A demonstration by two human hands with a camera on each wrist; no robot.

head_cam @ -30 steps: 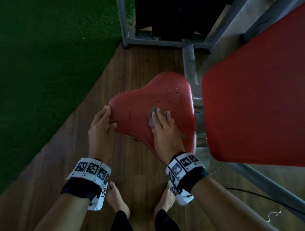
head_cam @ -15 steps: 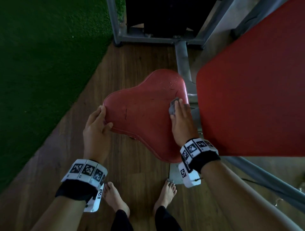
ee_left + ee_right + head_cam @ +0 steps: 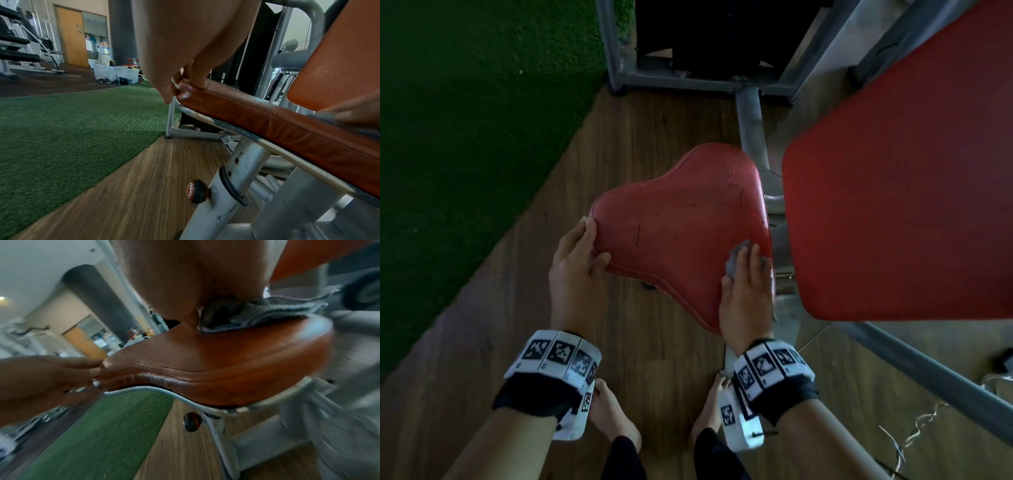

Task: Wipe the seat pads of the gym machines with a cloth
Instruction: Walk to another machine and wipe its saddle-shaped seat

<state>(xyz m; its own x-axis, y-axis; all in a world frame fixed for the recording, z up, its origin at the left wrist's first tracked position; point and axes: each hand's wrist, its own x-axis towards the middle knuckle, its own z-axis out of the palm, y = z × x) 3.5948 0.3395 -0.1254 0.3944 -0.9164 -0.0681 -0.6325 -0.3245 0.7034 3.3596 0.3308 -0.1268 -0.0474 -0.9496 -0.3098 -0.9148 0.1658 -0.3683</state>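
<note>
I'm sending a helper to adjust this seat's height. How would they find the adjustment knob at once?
Start at the red seat pad and follow its grey metal post downward. The knob sticks out sideways from that post, above the wood floor. It is the only round black-and-red part on bare metal.

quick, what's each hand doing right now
Left hand: grips the seat pad at its left edge.
Right hand: open, fingers flat, pressing the cloth on the pad.

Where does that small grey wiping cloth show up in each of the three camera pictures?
Head: grey cloth under the right hand, right edge of the red seat pad.
Left wrist: far right edge, blurred, under fingers.
Right wrist: upper middle, on the pad.
Shared landmark: the left hand holding the pad's corner.
</note>
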